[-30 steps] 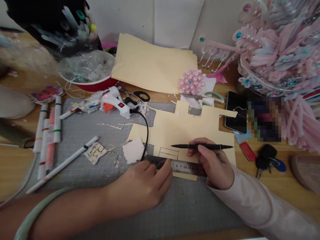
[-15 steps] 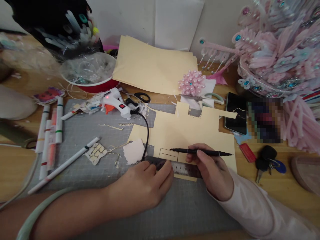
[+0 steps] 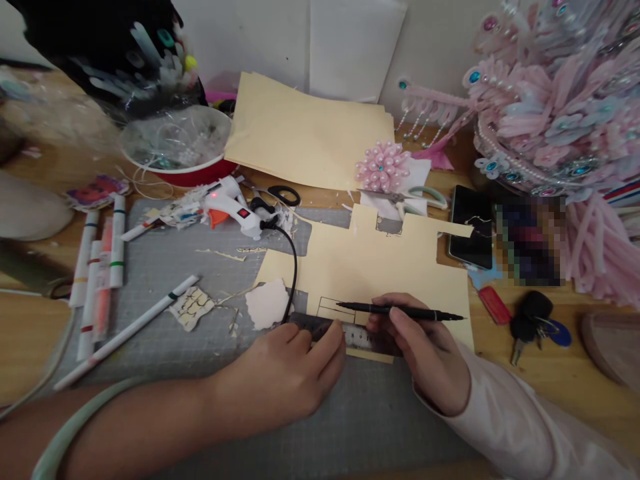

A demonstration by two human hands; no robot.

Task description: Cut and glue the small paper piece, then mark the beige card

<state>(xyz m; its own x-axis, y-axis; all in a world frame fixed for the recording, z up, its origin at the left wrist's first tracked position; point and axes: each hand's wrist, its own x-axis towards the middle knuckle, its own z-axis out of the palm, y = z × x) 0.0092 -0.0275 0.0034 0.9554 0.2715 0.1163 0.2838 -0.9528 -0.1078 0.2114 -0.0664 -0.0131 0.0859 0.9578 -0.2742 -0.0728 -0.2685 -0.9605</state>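
The left hand (image 3: pixel 300 367) holds the ruler (image 3: pixel 360 337) down on the card (image 3: pixel 380 260) with curled fingers, probably so it won't slip. The right hand (image 3: pixel 425 350) pinches a black pen (image 3: pixel 410 311).

Part of metal ruler (image 3: pixel 360 337) hidden under left hand (image 3: pixel 300 373); whether fingertips grip or only press, cannot tell; its digits mostly too blurred for reading; short stretch of black pen (image 3: pixel 425 313) covered by right hand (image 3: pixel 425 353); green bracelet (image 3: pixel 65 430) cut by bottom edge; pink ornaments (image 3: pixel 555 127) cut by top and right edges; pixelated patch (image 3: pixel 531 241) not recognisable.
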